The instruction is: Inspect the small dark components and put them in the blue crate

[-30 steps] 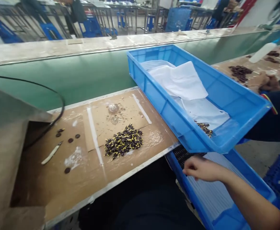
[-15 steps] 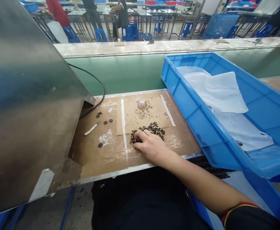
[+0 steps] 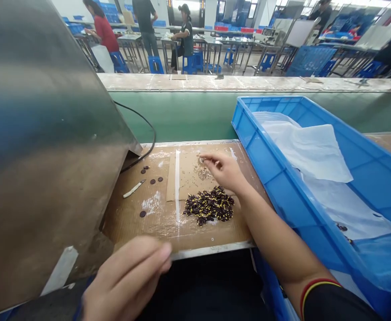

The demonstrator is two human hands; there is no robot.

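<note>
My right hand (image 3: 225, 170) reaches over the cardboard sheet (image 3: 187, 178). Its thumb and forefinger come close together at the spot where a small dome-like thing stands, now mostly covered by the fingertips. Anything in the pinch is too small to make out. Just below lies a pile of small dark pieces with yellow tips (image 3: 209, 206). My left hand (image 3: 128, 276) hovers in front of the table's near edge, somewhat blurred, fingers pressed together; what they hold, if anything, is hidden.
A white-handled knife (image 3: 134, 189) and several dark discs (image 3: 143, 214) lie at left, beside a metal housing (image 3: 48, 133) with a black cable (image 3: 153, 129). At right stands a blue crate (image 3: 265, 156) with white sheets (image 3: 312, 147). People work at tables beyond the green belt (image 3: 182, 111).
My right hand has left the dark pile and moved up to the small dome-like thing. My left hand has come into view at the bottom. The camera has tilted up.
</note>
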